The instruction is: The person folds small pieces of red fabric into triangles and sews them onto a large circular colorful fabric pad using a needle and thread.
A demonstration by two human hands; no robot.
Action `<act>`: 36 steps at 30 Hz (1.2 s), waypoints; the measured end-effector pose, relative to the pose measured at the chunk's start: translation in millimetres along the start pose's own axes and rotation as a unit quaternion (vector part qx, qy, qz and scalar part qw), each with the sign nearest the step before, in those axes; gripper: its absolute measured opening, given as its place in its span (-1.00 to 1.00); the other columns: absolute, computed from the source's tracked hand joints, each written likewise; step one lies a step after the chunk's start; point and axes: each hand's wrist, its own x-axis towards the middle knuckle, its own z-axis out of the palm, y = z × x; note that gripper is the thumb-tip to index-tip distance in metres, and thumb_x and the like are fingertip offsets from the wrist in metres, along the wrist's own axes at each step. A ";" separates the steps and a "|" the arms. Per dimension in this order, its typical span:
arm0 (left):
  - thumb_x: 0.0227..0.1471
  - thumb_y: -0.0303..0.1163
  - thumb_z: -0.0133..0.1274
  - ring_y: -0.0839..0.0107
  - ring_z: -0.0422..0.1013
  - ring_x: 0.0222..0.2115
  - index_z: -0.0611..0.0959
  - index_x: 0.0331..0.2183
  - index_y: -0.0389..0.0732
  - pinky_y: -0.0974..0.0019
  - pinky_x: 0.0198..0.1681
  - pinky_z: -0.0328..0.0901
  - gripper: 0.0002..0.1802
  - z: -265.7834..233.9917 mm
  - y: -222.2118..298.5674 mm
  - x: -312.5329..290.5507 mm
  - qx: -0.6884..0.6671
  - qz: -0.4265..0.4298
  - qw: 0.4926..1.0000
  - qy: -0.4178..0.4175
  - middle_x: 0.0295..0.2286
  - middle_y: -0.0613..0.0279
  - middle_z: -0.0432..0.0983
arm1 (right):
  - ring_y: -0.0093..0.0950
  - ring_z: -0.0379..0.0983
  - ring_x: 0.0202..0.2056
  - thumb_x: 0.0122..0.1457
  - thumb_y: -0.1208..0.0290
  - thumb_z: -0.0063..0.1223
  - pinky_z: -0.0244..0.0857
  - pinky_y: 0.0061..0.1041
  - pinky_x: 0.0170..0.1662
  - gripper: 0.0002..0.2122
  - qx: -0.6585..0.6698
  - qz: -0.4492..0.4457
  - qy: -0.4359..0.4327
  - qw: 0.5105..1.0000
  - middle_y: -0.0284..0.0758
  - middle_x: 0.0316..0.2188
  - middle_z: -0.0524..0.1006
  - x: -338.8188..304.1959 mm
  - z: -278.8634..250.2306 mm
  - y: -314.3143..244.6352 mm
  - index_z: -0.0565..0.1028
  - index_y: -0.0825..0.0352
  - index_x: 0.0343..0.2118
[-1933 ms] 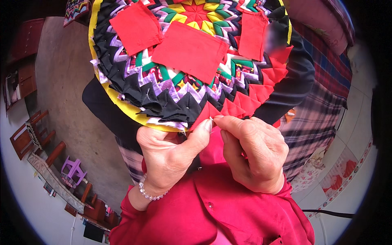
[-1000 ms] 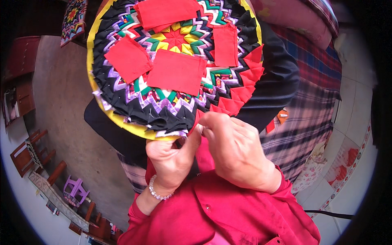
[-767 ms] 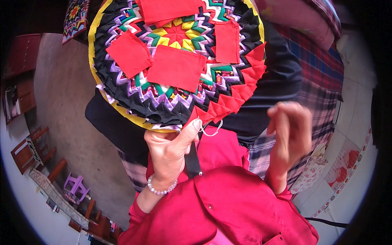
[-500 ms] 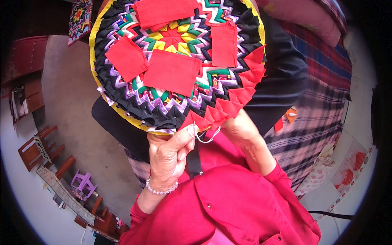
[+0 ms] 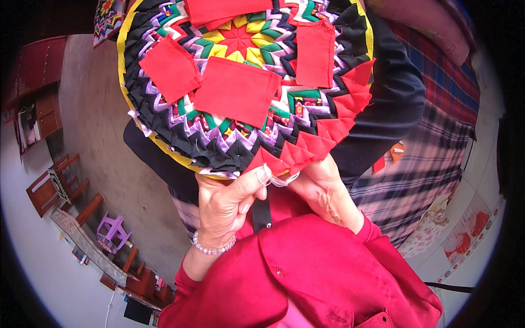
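A round patchwork piece [image 5: 219,147] of folded fabric points lies across my lap, with black, purple, green and yellow rings and a yellow edging. Red folded points [image 5: 328,131] run along its lower right rim. My left hand [image 5: 224,202], with a beaded bracelet at the wrist, is closed on the near rim, thumb on top beside the red points. A loop of white thread [image 5: 281,181] hangs next to that thumb. My right hand [image 5: 322,188] reaches under the rim just to the right; its fingers are hidden beneath the patchwork. Several loose red cloth pieces [image 5: 238,91] rest on top.
To the right is a plaid cloth-covered bed [image 5: 415,164] with small orange and red scraps [image 5: 397,151]. A purple stool [image 5: 114,232] and wooden chairs stand on the floor at left. Another colourful patchwork [image 5: 108,19] sits at the upper left.
The patchwork has shifted slightly up and right in view. My right hand has turned and moved further under the rim, its wrist now facing up more. The thread loop has drawn smaller.
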 end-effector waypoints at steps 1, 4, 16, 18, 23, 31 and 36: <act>-0.09 -0.60 0.20 0.62 0.31 -0.76 0.64 -0.46 -0.39 0.63 -0.77 0.03 -0.93 0.7 0.3 -1.6 -0.003 -0.003 1.000 -0.008 -0.63 0.17 0.52 | -0.35 0.43 -0.04 0.17 0.47 0.07 0.33 -0.28 0.05 -0.65 0.019 -0.030 -0.017 0.999 -0.18 -0.06 0.48 -1.1 -4.1 0.4 0.36 0.35 0.02; -0.07 -0.58 0.19 0.62 0.32 -0.73 0.65 -0.44 -0.40 0.62 -0.76 0.05 -0.92 7.8 4.0 -5.0 -0.012 -0.026 1.000 -0.005 -0.62 0.18 0.52 | -0.25 0.37 0.03 0.21 0.40 0.00 0.21 -0.17 0.15 -0.65 0.102 -0.056 -0.032 0.993 -0.14 0.01 0.43 0.0 -18.4 -6.8 0.34 0.37 0.05; -0.20 -0.79 0.18 0.38 0.54 -0.34 0.60 -0.26 -0.31 0.32 -0.19 0.48 -0.64 6.6 0.1 -1.0 -0.105 0.004 0.994 -0.027 -0.36 0.21 0.57 | -0.28 0.31 0.11 0.18 0.63 -0.10 0.12 -0.12 0.22 -0.56 0.020 -0.195 0.135 0.971 -0.18 0.12 0.34 -9.7 -38.2 -57.7 0.23 0.36 0.16; -0.20 -0.80 0.17 0.39 0.54 -0.34 0.60 -0.26 -0.30 0.33 -0.21 0.48 -0.63 8.5 2.2 -1.8 -0.118 -0.001 0.993 -0.027 -0.35 0.22 0.57 | -0.29 0.32 0.10 0.18 0.65 -0.10 0.15 -0.12 0.21 -0.55 0.007 -0.207 0.153 0.966 -0.19 0.12 0.34 -11.1 -41.3 -57.5 0.23 0.34 0.17; -0.20 -0.82 0.16 0.37 0.54 -0.34 0.60 -0.25 -0.30 0.30 -0.22 0.48 -0.61 0.7 -7.2 1.9 -0.142 0.048 0.984 -0.091 -0.35 0.21 0.57 | -0.30 0.36 0.06 0.18 0.66 -0.10 0.21 -0.15 0.19 -0.56 -0.026 -0.192 0.189 0.963 -0.16 0.09 0.37 -8.5 -48.2 -44.7 0.25 0.34 0.15; -0.18 -0.84 0.10 0.30 0.54 -0.32 0.59 -0.25 -0.38 0.24 -0.19 0.48 -0.64 4.5 6.8 3.5 -0.074 0.033 0.992 -0.098 -0.35 0.13 0.57 | -0.53 0.39 -0.25 0.17 0.54 -0.01 0.33 -0.40 -0.02 -0.65 -0.147 -0.207 0.077 0.964 -0.38 -0.30 0.43 -26.0 -35.3 -52.8 0.30 0.44 0.03; 0.02 -0.49 -0.01 0.12 0.52 -0.30 0.50 -0.11 -0.30 -0.06 -0.25 0.41 -0.66 -10.8 8.2 8.9 -0.073 0.043 0.989 -0.120 -0.29 0.06 0.56 | -0.55 0.27 -0.49 0.20 0.36 0.05 0.37 -0.42 -0.31 -0.76 -0.256 -0.212 0.098 0.938 -0.46 -0.57 0.28 -43.2 -8.1 -42.3 0.37 0.35 -0.13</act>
